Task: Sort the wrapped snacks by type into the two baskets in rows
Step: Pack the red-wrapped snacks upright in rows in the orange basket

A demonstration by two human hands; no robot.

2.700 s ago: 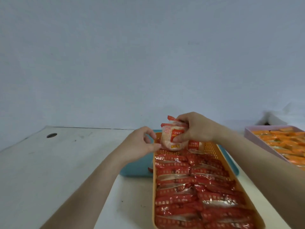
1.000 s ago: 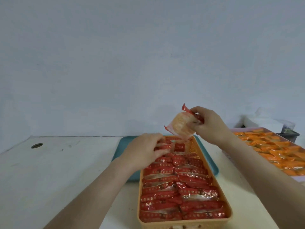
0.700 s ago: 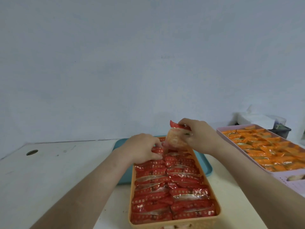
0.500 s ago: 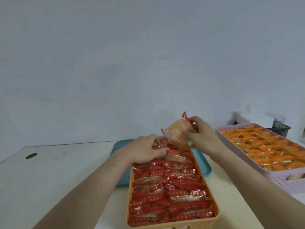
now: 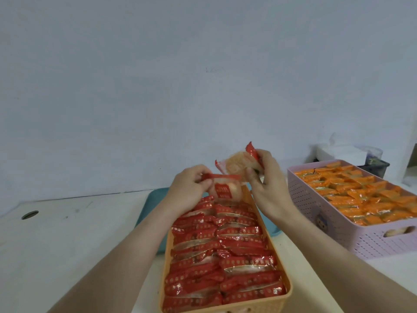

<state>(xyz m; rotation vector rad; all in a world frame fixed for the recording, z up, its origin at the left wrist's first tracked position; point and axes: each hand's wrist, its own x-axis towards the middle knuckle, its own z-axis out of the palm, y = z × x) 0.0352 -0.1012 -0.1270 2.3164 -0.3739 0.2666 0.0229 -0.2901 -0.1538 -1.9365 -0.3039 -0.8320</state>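
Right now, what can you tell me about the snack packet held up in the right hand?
The raised packet is a clear wrapper with red ends around a pale, round, golden cake. The right hand pinches it by one side, tilted, in the air above the far end of the orange basket. Nothing else touches it.

Two baskets are seen: one orange basket point(image 5: 284, 263) and one pink basket point(image 5: 334, 224). One teal tray point(image 5: 150, 205) and two hands are counted.

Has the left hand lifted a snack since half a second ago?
Yes. The left hand now holds a snack raised above the orange basket rows.
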